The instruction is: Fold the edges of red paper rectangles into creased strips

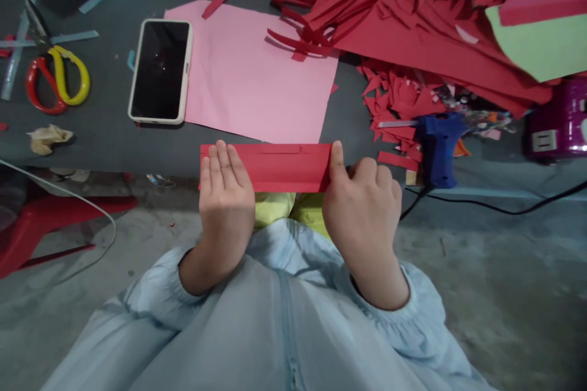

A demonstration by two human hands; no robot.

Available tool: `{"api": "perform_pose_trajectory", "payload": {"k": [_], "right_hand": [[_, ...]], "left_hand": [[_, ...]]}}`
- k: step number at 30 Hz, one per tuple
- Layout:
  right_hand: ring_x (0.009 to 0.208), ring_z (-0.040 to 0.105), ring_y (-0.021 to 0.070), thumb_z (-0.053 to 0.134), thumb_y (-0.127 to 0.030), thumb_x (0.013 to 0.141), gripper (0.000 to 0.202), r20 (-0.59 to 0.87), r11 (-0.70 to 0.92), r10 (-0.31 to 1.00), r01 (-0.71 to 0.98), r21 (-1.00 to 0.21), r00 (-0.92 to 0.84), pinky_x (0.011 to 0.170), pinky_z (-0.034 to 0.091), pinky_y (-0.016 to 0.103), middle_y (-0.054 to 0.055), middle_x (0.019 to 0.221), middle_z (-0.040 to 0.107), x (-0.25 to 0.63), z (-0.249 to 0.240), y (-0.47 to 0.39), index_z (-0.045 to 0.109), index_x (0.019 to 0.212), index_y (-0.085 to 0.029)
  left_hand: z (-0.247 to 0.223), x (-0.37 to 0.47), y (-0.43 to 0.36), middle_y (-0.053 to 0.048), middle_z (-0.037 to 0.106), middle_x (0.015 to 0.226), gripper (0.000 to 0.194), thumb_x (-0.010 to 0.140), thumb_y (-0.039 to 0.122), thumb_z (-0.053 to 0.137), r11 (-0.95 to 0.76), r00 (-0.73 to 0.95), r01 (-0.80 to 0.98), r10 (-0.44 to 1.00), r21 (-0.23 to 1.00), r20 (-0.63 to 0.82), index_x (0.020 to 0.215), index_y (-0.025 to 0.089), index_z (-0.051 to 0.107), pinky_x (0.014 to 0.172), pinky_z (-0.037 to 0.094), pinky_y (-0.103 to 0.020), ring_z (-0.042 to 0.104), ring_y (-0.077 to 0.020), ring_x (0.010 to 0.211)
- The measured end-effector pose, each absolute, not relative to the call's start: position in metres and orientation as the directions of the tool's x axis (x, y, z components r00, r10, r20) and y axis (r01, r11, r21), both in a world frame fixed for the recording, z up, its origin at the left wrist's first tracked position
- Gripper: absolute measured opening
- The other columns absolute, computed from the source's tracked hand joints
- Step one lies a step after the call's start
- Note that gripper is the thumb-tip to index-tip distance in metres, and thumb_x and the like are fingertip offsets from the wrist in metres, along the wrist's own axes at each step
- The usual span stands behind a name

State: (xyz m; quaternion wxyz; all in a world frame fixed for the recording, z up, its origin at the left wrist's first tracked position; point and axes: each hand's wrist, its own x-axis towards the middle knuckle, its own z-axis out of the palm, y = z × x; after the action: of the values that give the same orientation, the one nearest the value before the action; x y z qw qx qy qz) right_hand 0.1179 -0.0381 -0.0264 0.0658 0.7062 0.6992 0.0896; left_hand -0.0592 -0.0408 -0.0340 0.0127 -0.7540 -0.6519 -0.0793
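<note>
A folded red paper strip [288, 170] lies lengthwise along the table's near edge, with crease lines along it. My left hand [226, 201] rests flat on its left end, fingers stretched out and pointing away from me. At the right end, my right hand [362, 201] has its index finger extended on the strip's corner, while the other fingers are curled in. The right thumb is hidden. Just beyond the strip lies a sheet of pink paper [261, 79].
Left of the pink sheet are a phone [160, 70] and scissors [50, 61]. Red paper pieces [413, 30] are heaped at the back right, near a blue glue gun [441, 149] and a purple object [557, 122]. A red stool [41, 220] stands at lower left.
</note>
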Motion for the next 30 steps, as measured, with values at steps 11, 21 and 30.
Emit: {"api": "perform_pose_trajectory", "payload": {"k": [11,21,30], "right_hand": [[0.075,0.039,0.0208,0.041,-0.014,0.093,0.051,0.049,-0.009,0.999,0.977,0.211,-0.001,0.063,0.022,0.034,0.010,0.081,0.052,0.118,-0.027,-0.039,0.052,0.143,-0.015],[0.076,0.043,0.0233,0.038,-0.013,0.092,0.052,0.065,0.001,0.998,0.993,0.118,-0.009,0.063,0.030,0.035,0.013,0.084,0.053,0.121,-0.033,-0.036,0.053,0.141,-0.012],[0.078,0.048,0.0249,0.038,-0.017,0.092,0.050,0.247,0.150,0.960,0.987,-0.058,-0.131,0.072,0.043,0.039,0.013,0.085,0.056,0.143,-0.026,-0.048,0.054,0.137,-0.003]], "left_hand": [[-0.037,-0.073,-0.043,-0.036,0.040,0.147,0.054,0.092,0.008,0.031,-0.116,0.106,0.992,0.982,0.051,0.158,0.142,-0.012,0.038,0.117,0.036,-0.056,0.034,-0.0392,0.143],[-0.047,-0.090,-0.047,-0.031,0.041,0.151,0.059,0.092,0.018,0.045,-0.220,0.195,0.971,0.956,0.093,0.219,0.146,-0.005,0.039,0.117,0.036,-0.056,0.039,-0.0397,0.143],[-0.033,-0.101,-0.054,-0.010,0.077,0.108,0.027,0.092,0.017,0.054,-0.378,0.305,0.923,0.829,0.067,0.469,0.111,0.015,0.073,0.086,0.055,-0.036,0.069,-0.0235,0.098]]}}
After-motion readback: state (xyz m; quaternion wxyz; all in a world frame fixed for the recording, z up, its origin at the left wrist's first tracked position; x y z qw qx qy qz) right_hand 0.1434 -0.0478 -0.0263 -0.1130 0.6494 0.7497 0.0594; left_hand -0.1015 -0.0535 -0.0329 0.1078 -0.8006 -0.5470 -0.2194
